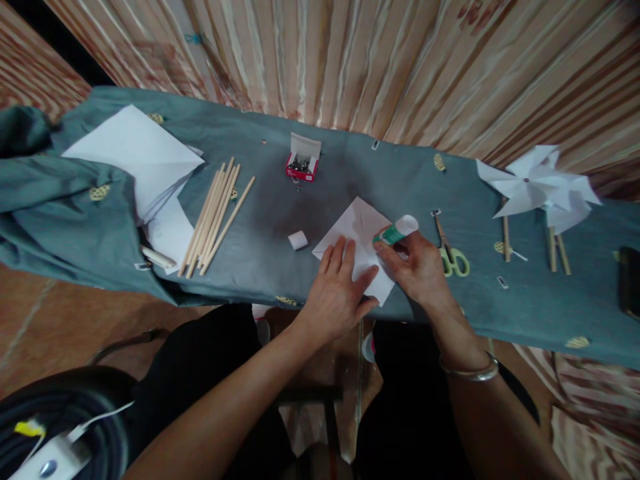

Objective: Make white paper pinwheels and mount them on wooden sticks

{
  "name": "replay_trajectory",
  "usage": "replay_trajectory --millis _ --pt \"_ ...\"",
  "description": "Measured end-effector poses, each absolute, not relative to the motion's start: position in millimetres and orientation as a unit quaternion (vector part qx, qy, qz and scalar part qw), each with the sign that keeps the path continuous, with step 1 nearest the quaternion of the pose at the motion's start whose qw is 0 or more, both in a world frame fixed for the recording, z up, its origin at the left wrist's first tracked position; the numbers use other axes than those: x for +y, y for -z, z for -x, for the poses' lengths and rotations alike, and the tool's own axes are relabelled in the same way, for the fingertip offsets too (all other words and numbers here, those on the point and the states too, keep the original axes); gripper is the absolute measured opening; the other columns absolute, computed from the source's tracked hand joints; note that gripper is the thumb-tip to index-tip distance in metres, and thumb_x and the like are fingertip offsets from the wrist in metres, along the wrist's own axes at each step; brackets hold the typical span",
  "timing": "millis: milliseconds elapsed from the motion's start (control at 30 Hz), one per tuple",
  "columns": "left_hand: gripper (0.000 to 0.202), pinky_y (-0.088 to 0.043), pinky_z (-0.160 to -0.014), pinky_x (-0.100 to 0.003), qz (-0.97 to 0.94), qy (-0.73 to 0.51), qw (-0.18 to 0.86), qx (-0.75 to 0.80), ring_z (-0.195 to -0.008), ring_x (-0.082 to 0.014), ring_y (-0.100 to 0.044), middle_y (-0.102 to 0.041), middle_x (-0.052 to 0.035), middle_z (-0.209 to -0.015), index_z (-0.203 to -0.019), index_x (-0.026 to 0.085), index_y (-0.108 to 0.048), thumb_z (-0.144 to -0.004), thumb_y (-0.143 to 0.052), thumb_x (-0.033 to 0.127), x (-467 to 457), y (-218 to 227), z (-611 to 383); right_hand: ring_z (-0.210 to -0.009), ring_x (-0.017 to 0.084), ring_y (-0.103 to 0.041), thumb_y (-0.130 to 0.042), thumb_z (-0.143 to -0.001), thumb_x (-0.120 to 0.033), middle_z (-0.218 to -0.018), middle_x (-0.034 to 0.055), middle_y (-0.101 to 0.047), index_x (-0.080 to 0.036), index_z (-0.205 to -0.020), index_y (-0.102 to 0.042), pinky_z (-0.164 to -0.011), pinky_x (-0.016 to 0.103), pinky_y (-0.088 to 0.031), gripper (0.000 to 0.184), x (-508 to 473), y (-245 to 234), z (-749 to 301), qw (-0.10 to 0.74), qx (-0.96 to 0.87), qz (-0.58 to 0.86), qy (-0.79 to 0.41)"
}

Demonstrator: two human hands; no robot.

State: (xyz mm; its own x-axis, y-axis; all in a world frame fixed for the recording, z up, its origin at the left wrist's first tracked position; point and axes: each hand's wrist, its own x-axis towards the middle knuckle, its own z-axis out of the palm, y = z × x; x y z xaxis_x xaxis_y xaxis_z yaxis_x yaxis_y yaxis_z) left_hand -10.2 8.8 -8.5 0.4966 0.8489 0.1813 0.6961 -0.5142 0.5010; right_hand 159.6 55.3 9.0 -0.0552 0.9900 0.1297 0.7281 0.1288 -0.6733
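Observation:
A square sheet of white paper with cut lines lies on the cloth-covered table in front of me, one corner pointing away. My left hand rests on the sheet, fingers spread and laid flat. Wrapped round a green and white glue stick, my right hand holds it tilted, with its tip down against the paper near the centre. The white glue cap lies on its side left of the sheet. Just right of my right hand are scissors with light green handles.
Several wooden sticks lie to the left, beside a stack of white paper. An open red box of small metal pins stands at the back. Finished paper pinwheels on sticks lie at right; a dark object sits at the far right edge.

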Motion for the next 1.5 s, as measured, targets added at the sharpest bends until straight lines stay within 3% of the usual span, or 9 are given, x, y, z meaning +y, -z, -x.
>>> replay_trajectory --millis 1133,1500 --pt "0.054 -0.023 -0.109 -0.066 -0.845 -0.206 0.183 0.459 -0.143 -0.0422 -0.017 -0.027 -0.0171 -0.154 -0.127 0.021 -0.055 -0.08 -0.066 0.045 9 10 10 -0.073 0.022 -0.068 -0.06 -0.083 -0.043 -0.085 0.0065 -0.073 -0.019 -0.097 -0.063 -0.069 0.037 -0.052 0.028 64 -9 -151 0.307 -0.694 0.608 -0.233" --pt "0.052 -0.022 -0.111 -0.064 -0.846 -0.206 0.183 0.457 -0.143 -0.0425 -0.018 -0.028 -0.018 -0.153 -0.126 0.02 -0.056 -0.081 -0.065 0.044 9 9 10 -0.07 0.022 -0.066 -0.061 -0.081 -0.045 -0.079 0.0054 -0.071 -0.02 -0.089 -0.064 -0.066 0.035 -0.049 0.027 59 -13 -149 0.287 -0.699 0.615 -0.224"
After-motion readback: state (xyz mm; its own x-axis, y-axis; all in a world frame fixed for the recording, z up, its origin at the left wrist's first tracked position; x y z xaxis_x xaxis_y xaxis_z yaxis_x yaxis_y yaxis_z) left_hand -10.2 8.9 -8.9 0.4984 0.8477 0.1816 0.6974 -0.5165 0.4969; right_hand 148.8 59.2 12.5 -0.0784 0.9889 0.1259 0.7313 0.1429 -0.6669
